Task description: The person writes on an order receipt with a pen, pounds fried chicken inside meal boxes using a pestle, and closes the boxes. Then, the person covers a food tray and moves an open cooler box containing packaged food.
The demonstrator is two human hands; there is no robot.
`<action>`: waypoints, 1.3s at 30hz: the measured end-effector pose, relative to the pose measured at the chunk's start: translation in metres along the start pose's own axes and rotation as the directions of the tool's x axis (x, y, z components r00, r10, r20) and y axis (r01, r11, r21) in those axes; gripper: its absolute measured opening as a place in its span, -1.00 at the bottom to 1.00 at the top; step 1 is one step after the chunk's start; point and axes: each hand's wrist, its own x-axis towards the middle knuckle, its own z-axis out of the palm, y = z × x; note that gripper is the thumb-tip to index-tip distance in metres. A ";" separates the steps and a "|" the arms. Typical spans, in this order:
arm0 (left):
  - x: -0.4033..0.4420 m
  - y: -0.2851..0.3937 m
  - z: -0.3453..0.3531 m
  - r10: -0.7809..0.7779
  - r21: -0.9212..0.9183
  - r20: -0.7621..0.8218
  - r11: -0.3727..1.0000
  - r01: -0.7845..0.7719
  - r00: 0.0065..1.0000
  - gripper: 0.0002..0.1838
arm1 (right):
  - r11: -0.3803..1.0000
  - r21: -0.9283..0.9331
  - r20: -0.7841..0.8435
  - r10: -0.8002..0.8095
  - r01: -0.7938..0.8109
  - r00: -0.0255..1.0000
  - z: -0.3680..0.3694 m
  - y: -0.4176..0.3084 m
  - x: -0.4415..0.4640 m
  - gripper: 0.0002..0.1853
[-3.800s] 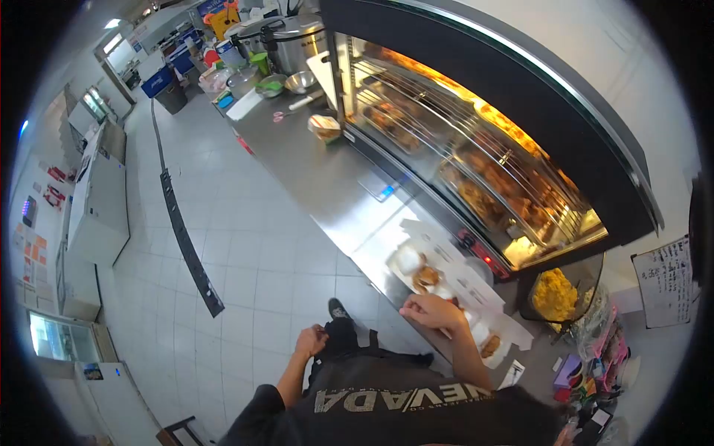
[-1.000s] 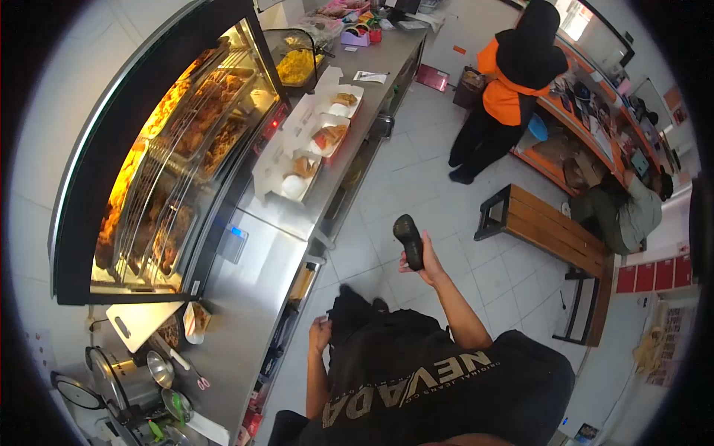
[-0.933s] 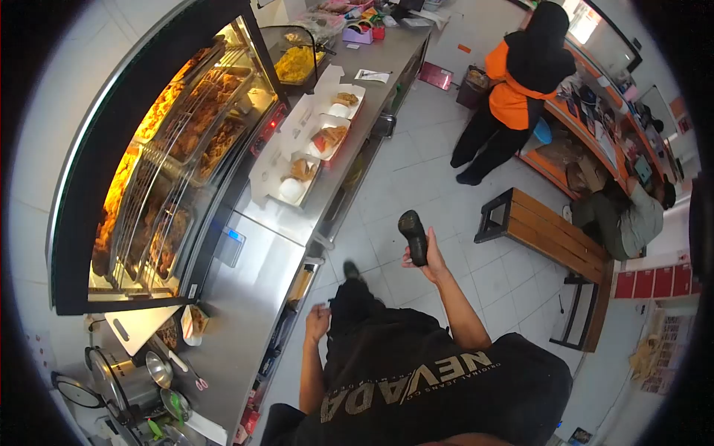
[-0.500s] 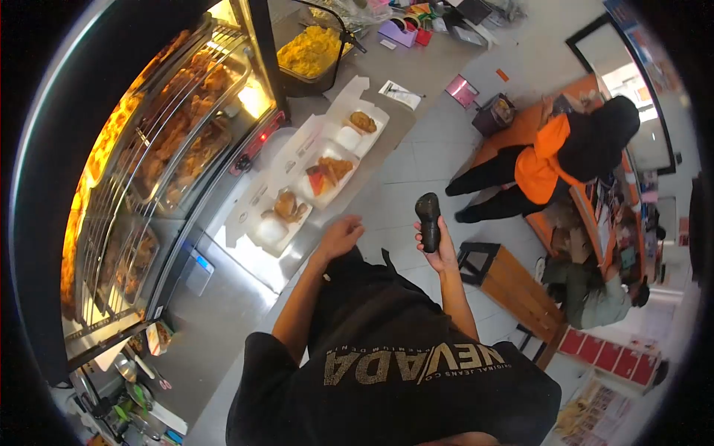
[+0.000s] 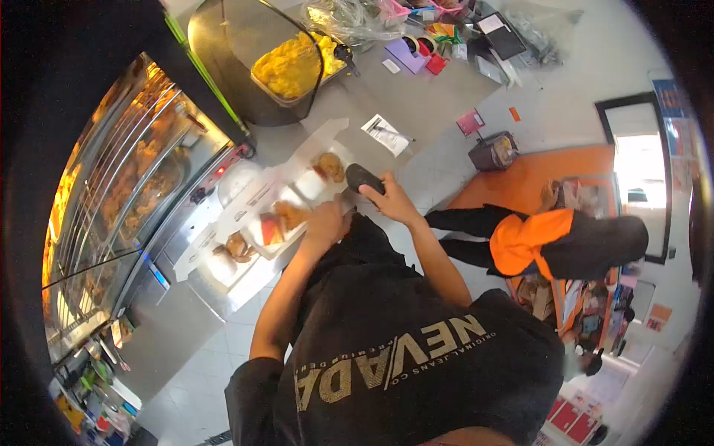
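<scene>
My right hand (image 5: 390,199) grips a black bottle (image 5: 364,178), tilted beside the nearest meal box. My left hand (image 5: 329,223) is at the boxes' front edge with its fingers curled together; what they hold, if anything, is hidden. Three open white boxes stand in a row on the steel counter: one with fried food and rice (image 5: 320,172), a middle one with fried food and a red packet (image 5: 277,221), and a far-left one with a brown piece and rice (image 5: 232,255).
A lit glass display case (image 5: 141,178) with trays of fried food stands at the left. Behind the boxes are a tray of yellow food (image 5: 291,68), a paper slip (image 5: 387,135) and a tape dispenser (image 5: 407,53). A person in orange and black (image 5: 547,239) stands at the right.
The view has turned toward the counter. The black bottle has moved from over the floor to the boxes and tilted. My left hand has moved in to the boxes' edge, closer to my right hand.
</scene>
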 end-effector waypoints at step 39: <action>0.015 0.040 0.051 -0.394 -0.299 -0.300 0.904 0.307 0.869 -0.41 | 0.961 -0.155 0.284 -0.181 0.231 0.942 -0.052 -0.014 0.088 -0.28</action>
